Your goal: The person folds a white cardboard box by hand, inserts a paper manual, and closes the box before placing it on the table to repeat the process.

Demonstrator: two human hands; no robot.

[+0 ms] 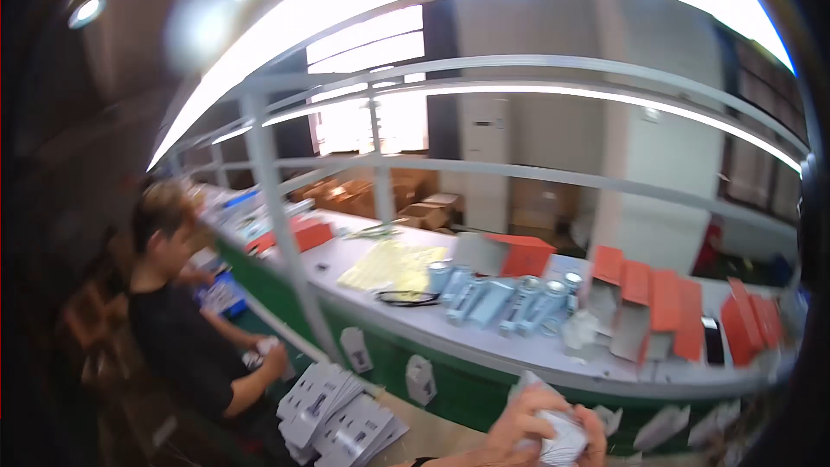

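Note:
Low in the view, just right of the middle, both my hands are around a white carton (564,443), which is small and somewhat blurred. My left hand (521,422) grips it from the left, with a dark band at the wrist below. On its other side, my right hand (595,437) is closed on the edge, partly cut off by the frame's bottom. To the left of my hands lies a stack of flat white printed cartons (333,415), overlapping one another.
A co-worker (186,320) in a dark top stands at left, handling something small and white. Across the long white bench lie light-blue tubular items (493,301), orange-red boxes (661,298), a yellow cloth (393,266) and a phone (712,342). A metal post (290,242) rises by the bench.

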